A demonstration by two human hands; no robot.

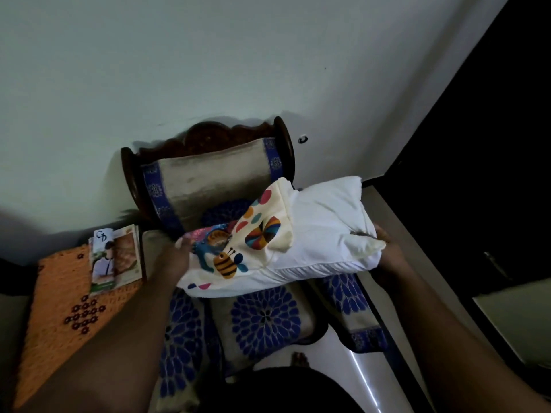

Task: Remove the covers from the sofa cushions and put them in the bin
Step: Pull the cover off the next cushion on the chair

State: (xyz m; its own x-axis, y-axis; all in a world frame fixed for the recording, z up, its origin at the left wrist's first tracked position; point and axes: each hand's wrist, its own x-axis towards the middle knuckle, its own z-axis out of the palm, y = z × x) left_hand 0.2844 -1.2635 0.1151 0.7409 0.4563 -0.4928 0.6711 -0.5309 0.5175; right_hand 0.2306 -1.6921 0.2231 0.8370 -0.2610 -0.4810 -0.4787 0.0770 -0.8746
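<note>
**One cushion, one cover half off**

Pale, bare wall fills the upper half of the view, and against it stands one dark carved wooden sofa chair (208, 135) with a beige velvet backrest edged in two blue patterned bands. Its seat and arm pads carry big blue flower prints on beige.

Above that seat I hold one white cushion insert (325, 225), lying roughly level between my two hands. One cream cushion cover with coloured dots, a bee and a striped butterfly (238, 248) wraps only the left part of the insert; its open edge is bunched and folded back near the middle, so the right part of the insert is bare white.

My left hand (176, 257) is at the covered end, touching the printed fabric; my fingers are hidden behind the cover, so I cannot tell whether they pinch it. My right hand (387, 245) cups the bare right corner of the insert, fingers curled round it from below and behind.

Left of the chair sits one orange woven mat with dark red ring patterns (68, 317), and on its far edge lies one small stack of printed booklets (116, 257). Glossy pale floor (337, 365) shows below the seat.
</note>
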